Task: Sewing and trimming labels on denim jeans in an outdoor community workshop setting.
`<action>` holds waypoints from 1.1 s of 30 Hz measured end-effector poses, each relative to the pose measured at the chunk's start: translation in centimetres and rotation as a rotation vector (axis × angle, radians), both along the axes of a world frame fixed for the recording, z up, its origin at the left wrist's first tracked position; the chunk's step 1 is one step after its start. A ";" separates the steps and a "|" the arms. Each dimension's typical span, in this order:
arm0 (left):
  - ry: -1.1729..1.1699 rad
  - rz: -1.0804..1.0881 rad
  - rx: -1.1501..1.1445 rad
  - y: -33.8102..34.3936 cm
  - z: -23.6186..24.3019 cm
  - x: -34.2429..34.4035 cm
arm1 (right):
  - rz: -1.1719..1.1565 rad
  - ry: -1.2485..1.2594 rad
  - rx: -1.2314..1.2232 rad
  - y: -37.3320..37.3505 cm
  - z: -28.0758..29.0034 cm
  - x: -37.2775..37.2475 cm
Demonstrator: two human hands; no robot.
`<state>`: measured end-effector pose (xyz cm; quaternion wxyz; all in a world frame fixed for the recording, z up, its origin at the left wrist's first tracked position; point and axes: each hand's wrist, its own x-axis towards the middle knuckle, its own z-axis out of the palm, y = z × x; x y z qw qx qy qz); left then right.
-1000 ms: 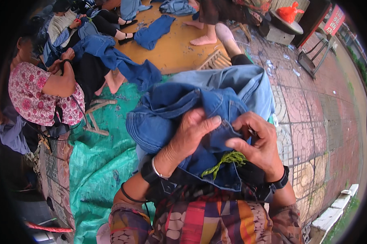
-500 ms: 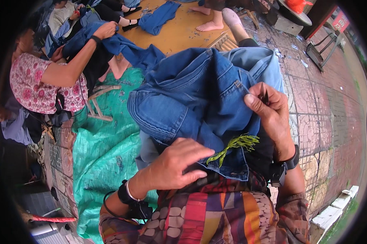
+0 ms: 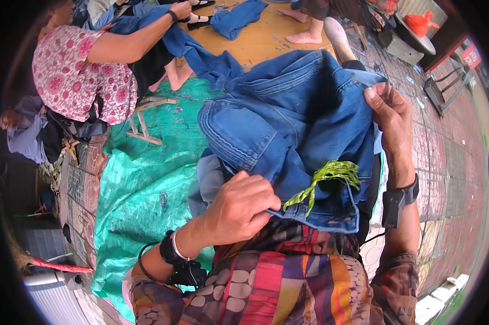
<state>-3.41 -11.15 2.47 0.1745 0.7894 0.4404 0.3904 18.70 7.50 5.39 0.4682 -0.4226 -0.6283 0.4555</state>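
Observation:
A pair of blue denim jeans (image 3: 255, 122) lies bunched across my lap, with a stitched back pocket facing up. My left hand (image 3: 242, 208) is closed, pinching the waistband at its near edge. Beside those fingers, a bundle of yellow-green plastic strips (image 3: 331, 176) is tied at the waistband. At the far right edge of the jeans, my right hand (image 3: 393, 111) grips the denim between thumb and fingers. Whether anything else lies in that palm is hidden.
A green tarp (image 3: 141, 195) covers the ground at the left, with a small wooden stool (image 3: 144, 119) on it. A co-worker in a floral top (image 3: 71, 76) handles other jeans there. Paving (image 3: 434, 162) runs along the right. An orange bag (image 3: 420, 24) sits far right.
My left hand went from spread fingers to a pinch on the waistband. Dark pointed blades that stuck up from my right hand no longer show. The whole view has shifted.

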 end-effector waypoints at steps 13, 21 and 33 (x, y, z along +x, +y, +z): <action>-0.475 0.143 -0.585 2.2 1.8 1.9 | -0.233 0.152 0.171 -5.8 2.9 1.5; -0.642 0.117 -0.782 3.9 2.5 2.2 | 0.347 -0.171 0.286 -11.0 0.1 0.7; -0.949 0.055 -0.885 3.5 1.6 1.9 | 0.287 -0.384 0.668 -9.2 -1.4 -1.4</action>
